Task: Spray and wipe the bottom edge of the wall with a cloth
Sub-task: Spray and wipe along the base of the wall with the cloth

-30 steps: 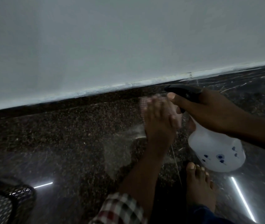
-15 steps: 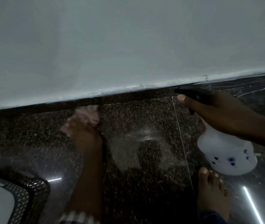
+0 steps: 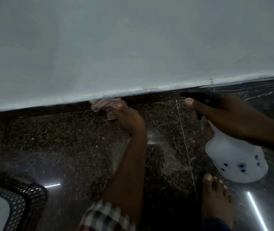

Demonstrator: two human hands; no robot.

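The left hand (image 3: 129,119) is closed around a crumpled pinkish striped cloth (image 3: 107,106), pressing it against the dark strip at the bottom edge of the pale grey painted wall (image 3: 132,47), at the centre of the view; the cloth touches the whitish, scuffed paint line where wall meets floor. The forearm runs from a checked red-and-white sleeve (image 3: 104,215) at the near edge up to the wall. The right hand (image 3: 229,117) grips the neck of a translucent white plastic spray bottle with small blue markings (image 3: 236,160), right of the cloth and well apart from it; the thumb lies along the black trigger head (image 3: 203,97), whose nozzle points left towards the wall base. The bottle appears held clear of the floor, though contact cannot be confirmed. A pale misted patch (image 3: 159,147) shows on the dark speckled polished stone floor (image 3: 57,139) between the two arms. A bare foot (image 3: 216,197) rests on the floor near the bottle. A black perforated mesh object (image 3: 24,194) occupies the near left corner.
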